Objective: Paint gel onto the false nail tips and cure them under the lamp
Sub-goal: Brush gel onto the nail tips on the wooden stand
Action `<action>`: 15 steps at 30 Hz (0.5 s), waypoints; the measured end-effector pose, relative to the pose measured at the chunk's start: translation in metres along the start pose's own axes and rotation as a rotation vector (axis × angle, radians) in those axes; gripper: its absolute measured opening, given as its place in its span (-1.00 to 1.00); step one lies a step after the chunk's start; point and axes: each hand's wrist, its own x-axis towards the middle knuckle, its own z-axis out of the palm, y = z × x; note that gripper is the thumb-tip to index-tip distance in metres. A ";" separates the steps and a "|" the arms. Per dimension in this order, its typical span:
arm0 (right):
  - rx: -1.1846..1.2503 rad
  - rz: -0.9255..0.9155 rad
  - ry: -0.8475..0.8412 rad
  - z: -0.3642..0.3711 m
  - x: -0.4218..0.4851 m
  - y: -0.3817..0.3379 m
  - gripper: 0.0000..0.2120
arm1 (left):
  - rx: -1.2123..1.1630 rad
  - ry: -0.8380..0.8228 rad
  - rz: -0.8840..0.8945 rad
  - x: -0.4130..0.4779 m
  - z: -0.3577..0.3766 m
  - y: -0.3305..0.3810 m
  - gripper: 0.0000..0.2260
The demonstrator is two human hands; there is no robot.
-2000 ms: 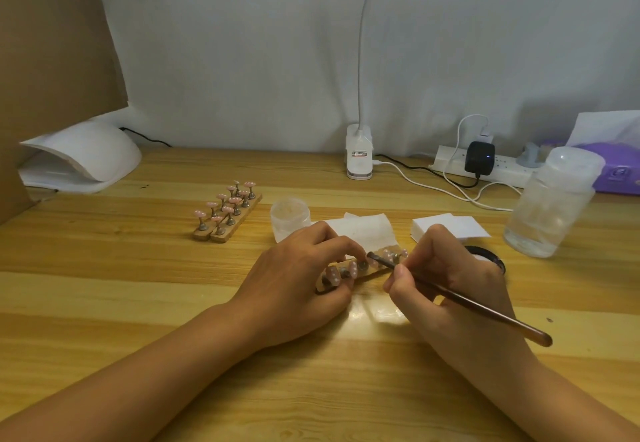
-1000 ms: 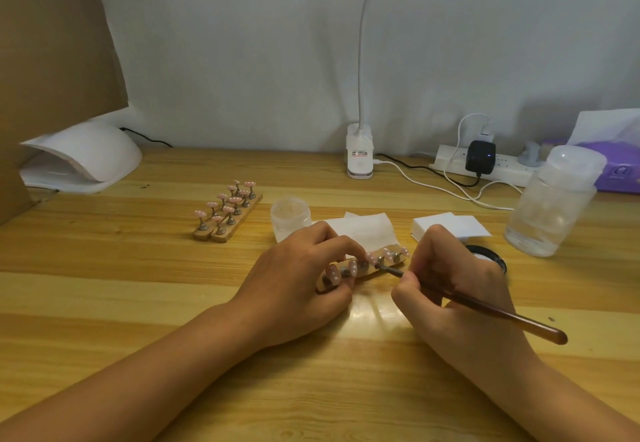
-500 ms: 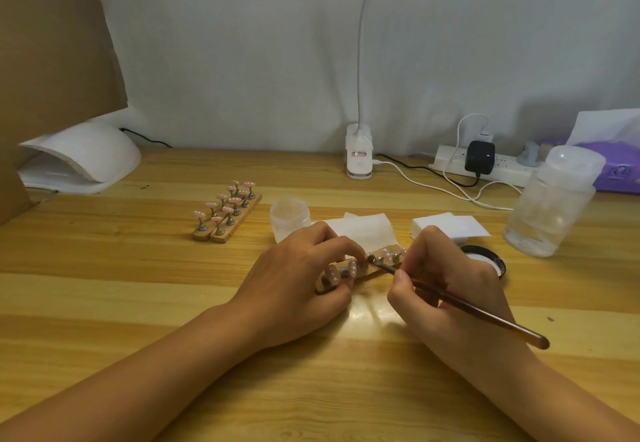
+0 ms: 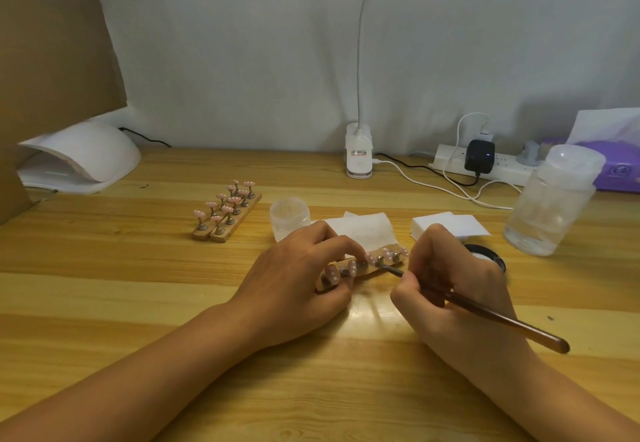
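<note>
A wooden strip [image 4: 369, 265] carrying several pink nail tips on small stands lies at the table's middle. My left hand [image 4: 298, 282] grips its left end, thumb below and fingers over the top. My right hand [image 4: 450, 282] pinches a brown-handled brush [image 4: 491, 318], whose tip touches a nail tip near the strip's middle. A second pair of wooden strips [image 4: 227, 215] with pink nail tips sits further left. The white curing lamp [image 4: 83, 159] stands at the far left. A black gel pot [image 4: 488, 258] peeks out behind my right hand.
A small frosted jar [image 4: 289, 216], white wipes [image 4: 367, 230] and a white pad stack [image 4: 450, 225] lie just behind my hands. A clear plastic bottle [image 4: 550, 208] stands at the right. A desk lamp base [image 4: 359, 152], power strip [image 4: 485, 164] with cables and purple tissue pack [image 4: 620, 164] line the back.
The brush tip has made small strokes back and forth over the tips near the strip's middle, its handle dipping lower. My left hand has kept its hold on the strip.
</note>
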 end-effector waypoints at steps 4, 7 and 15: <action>-0.017 -0.005 -0.006 0.001 -0.001 -0.002 -0.87 | 0.017 0.001 0.011 0.000 0.000 0.001 -0.72; -0.054 0.013 -0.039 0.001 -0.001 -0.002 -0.85 | 0.023 0.006 0.016 0.000 0.000 0.001 -0.71; -0.075 0.008 -0.046 0.002 -0.001 -0.001 -0.86 | 0.028 0.005 0.021 -0.001 0.000 0.000 -0.72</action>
